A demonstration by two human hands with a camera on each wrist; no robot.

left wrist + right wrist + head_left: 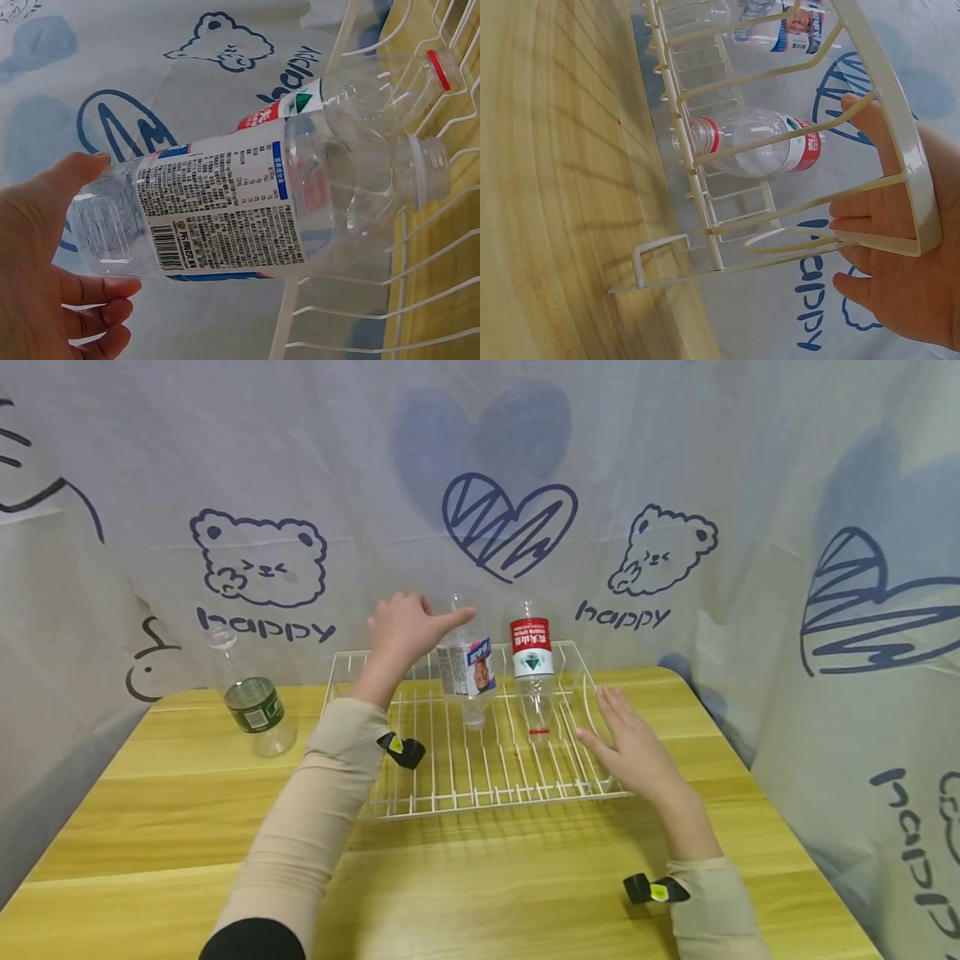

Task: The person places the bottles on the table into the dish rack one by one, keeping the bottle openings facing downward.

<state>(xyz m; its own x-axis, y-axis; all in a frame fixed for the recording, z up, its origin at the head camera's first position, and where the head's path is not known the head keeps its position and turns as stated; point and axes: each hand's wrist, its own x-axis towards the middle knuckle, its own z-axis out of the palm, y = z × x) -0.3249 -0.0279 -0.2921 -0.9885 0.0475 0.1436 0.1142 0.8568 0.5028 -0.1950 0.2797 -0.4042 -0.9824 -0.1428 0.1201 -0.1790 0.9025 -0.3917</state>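
My left hand [408, 631] holds the base end of a clear plastic bottle [467, 668] with a blue-and-white label, thumb on one side and fingers on the other. That bottle stands upside down, its uncapped neck down among the wires of a white wire dish rack [465, 810]. To its right a clear bottle with a red-and-white label [532, 647], also neck down, stands in the rack; a red ring circles its neck [701, 136]. My right hand [630, 743] lies with extended fingers at the rack's right side, near the white rim [896, 127].
A clear bottle with a green label [255, 706] stands upright on the wooden table [187, 827], left of the rack. Behind the table hangs a pale curtain [360, 460] with bear and heart drawings.
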